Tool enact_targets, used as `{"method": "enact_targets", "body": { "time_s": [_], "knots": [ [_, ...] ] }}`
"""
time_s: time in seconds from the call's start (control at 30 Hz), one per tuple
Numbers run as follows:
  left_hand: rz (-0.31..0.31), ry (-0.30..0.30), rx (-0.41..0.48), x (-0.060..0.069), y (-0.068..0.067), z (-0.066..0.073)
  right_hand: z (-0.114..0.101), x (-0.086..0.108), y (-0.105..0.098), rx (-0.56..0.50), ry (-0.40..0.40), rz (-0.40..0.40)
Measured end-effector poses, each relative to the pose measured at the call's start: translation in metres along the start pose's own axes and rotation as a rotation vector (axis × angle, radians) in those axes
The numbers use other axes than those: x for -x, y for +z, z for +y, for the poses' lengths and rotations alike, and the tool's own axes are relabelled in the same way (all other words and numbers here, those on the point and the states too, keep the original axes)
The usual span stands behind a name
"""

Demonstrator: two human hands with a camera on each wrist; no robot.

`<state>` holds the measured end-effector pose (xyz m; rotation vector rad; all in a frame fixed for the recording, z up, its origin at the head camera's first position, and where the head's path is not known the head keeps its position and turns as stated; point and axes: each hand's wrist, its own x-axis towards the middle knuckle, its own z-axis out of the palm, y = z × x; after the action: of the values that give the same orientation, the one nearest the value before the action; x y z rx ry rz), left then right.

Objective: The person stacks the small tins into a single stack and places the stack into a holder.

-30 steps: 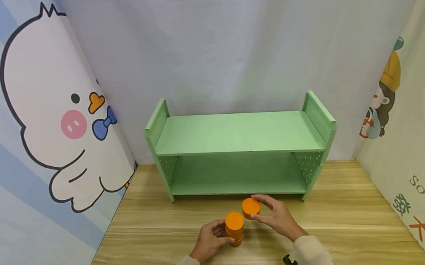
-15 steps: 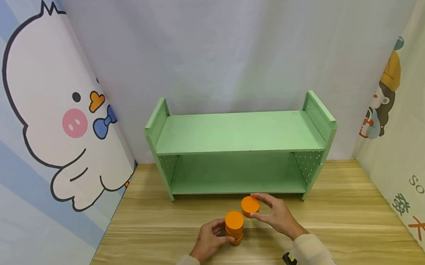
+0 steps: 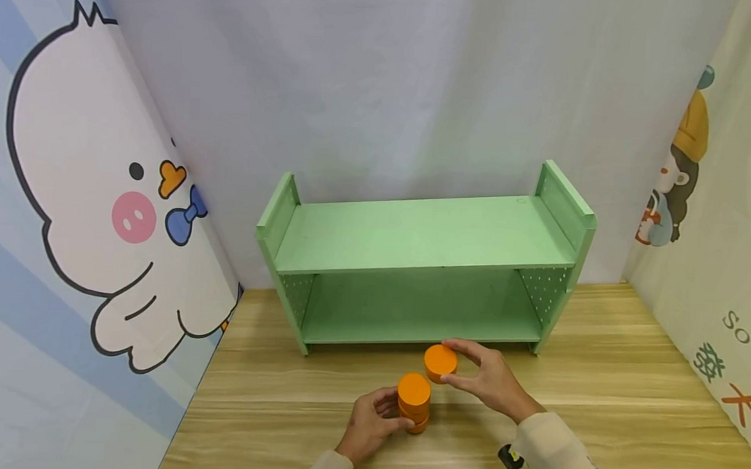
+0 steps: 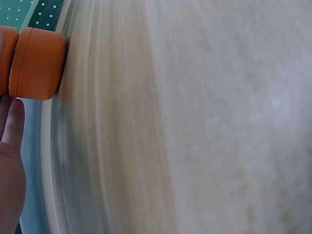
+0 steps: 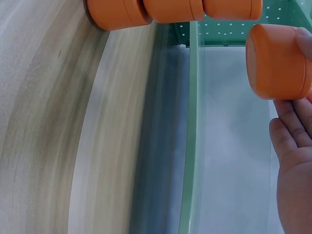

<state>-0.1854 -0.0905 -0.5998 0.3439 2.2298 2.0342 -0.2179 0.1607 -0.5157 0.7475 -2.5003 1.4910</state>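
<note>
Three small round orange lidded jars (image 3: 415, 391) stand in a stack on the table, slightly out of line with each other. My left hand (image 3: 370, 424) grips the stack from the left, thumb in front and fingers behind. In the left wrist view the bottom orange jar (image 4: 41, 63) touches the table, with fingertips beside it. Another orange jar (image 3: 440, 362) is pinched between the thumb and fingers of my right hand (image 3: 495, 385). It is off the table, just behind and right of the stack's top. The right wrist view shows this held jar (image 5: 275, 61) apart from the stack.
A green two-tier shelf (image 3: 426, 237) stands behind the hands, close to a pale curtain (image 3: 382, 88). A small black object (image 3: 510, 458) with a yellow mark lies beside the right sleeve. Printed cloth walls flank the wooden table (image 3: 268, 398).
My right hand has shifted slightly left and away from me with its orange jar. The left hand and the stack stay in place.
</note>
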Motion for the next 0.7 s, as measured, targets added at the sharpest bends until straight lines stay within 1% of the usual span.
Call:
{"method": "enact_targets", "body": {
  "time_s": [0.17,0.4,0.7],
  "knots": [
    [0.002,-0.003,-0.005,0.0001,0.0002,0.0008,-0.0021,-0.0008,-0.0012,-0.013,-0.008,-0.004],
    [0.002,-0.010,0.023,0.0001,0.0004,0.0025,-0.0063,-0.0018,-0.0018,-0.016,-0.010,-0.010],
    [0.002,-0.003,0.000,0.0005,0.0000,0.0008,-0.0097,-0.0019,-0.0009,-0.042,0.012,-0.027]
  ]
}}
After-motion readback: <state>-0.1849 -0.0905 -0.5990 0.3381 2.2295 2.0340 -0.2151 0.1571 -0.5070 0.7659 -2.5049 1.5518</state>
